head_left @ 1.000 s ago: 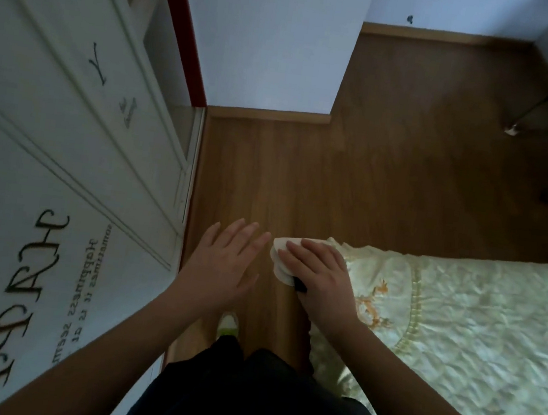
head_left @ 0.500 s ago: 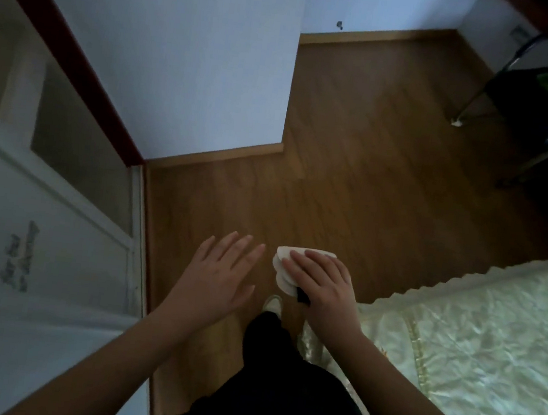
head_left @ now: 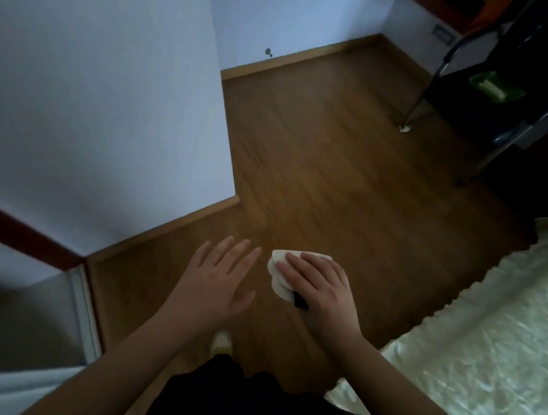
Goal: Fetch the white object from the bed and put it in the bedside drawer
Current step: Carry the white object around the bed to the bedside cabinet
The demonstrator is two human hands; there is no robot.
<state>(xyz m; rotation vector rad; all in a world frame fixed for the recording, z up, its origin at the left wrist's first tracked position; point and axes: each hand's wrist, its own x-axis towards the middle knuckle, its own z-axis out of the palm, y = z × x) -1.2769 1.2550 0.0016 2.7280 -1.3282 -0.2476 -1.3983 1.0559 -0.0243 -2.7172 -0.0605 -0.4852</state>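
Dim, bluish light; soft motion blur throughout, wide-angle bending at the edges, corners darkest.

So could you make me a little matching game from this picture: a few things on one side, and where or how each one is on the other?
Things:
1. white object
2. left hand
3. bed cover
4. chair

Descriptions:
A. open, holding nothing
B. at the right edge, pale and quilted
C. held under the right hand
D. at the top right, standing on the wooden floor

Pairs: 1-C, 2-A, 3-B, 4-D
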